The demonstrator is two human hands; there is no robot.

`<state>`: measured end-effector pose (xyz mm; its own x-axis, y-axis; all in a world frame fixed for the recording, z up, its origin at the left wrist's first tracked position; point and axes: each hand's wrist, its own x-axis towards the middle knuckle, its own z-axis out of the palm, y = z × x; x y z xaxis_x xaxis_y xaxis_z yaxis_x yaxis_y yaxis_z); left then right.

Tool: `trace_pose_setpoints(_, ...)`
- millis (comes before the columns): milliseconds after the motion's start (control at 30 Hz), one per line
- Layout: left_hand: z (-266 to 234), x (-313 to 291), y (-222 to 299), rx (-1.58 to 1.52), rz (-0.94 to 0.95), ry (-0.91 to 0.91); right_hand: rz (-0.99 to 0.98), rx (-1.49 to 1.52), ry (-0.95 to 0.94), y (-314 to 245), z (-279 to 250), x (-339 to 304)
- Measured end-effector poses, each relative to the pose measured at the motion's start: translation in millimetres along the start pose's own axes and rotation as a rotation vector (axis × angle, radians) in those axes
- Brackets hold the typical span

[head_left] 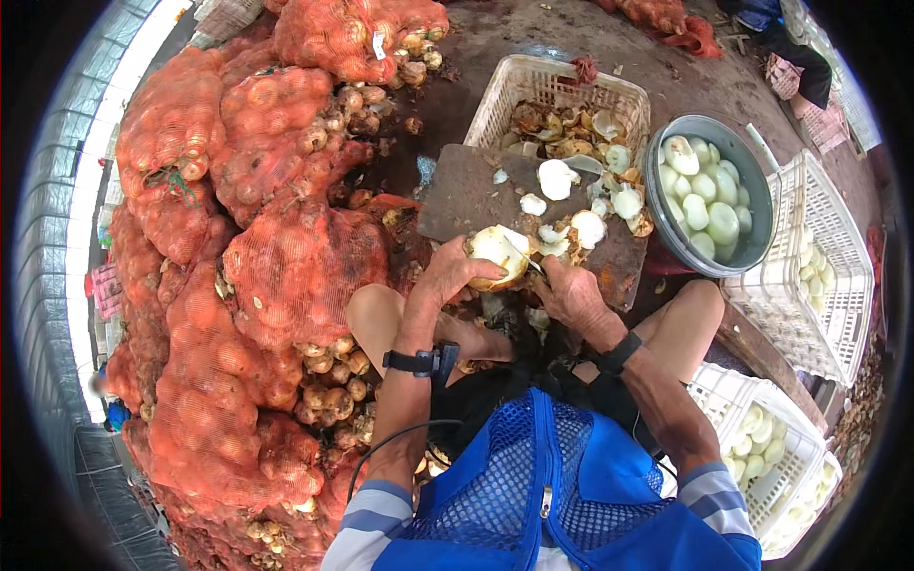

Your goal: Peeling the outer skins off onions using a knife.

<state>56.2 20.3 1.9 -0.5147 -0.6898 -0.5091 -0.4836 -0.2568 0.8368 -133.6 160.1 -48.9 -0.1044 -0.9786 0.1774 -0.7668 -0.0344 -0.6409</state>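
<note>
My left hand (442, 278) is closed around a large, partly peeled onion (497, 251), white on top with brown skin left below. Close against its right side is my right hand (577, 301), fingers curled around a small knife (539, 270); most of the knife is hidden by the fingers. Both hands are just over the near edge of a dark, dirty board (457, 195). Cut white onion pieces (555, 179) and bits of skin lie on that board.
Red mesh sacks of onions (305, 266) pile up on the left, with loose onions (333, 402) beside them. Beyond the board, a white crate (490, 107) holds peelings. At right stand a grey bucket (760, 240) of peeled onions and white crates (811, 328) with more.
</note>
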Motion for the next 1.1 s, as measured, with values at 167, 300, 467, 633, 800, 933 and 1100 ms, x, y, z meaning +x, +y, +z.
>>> trace_pose_setpoints(167, 2.8, -2.3, 3.9, 0.003, 0.011, 0.000, 0.036, -0.053, -0.027, -3.2, -4.7, 6.1)
trace_pose_setpoints(300, 2.5, 0.7, -4.8, 0.059, 0.054, 0.034, 0.027, -0.103, -0.071, 1.2, -7.1, 13.1)
trace_pose_setpoints(467, 7.9, -6.0, 6.7, 0.266, 0.116, 0.083, 0.026, -0.165, -0.116, 1.8, -13.0, 19.9)
trace_pose_setpoints(633, 11.0, -12.0, 7.3, 0.299, 0.146, 0.097, -0.006, -0.194, -0.108, 2.2, -10.5, 24.9)
trace_pose_setpoints(800, 13.4, -17.0, 4.5, 0.457, 0.239, 0.120, 0.048, -0.266, -0.205, 14.1, -6.2, 27.8)
trace_pose_setpoints(933, 11.9, -19.6, 4.5, 0.480, 0.187, 0.121, 0.114, -0.251, -0.285, -0.9, -20.1, 33.1)
trace_pose_setpoints(1100, 8.8, -9.5, -16.9, 0.346, 0.152, 0.114, 0.231, -0.144, -0.460, 20.3, -23.1, 45.7)
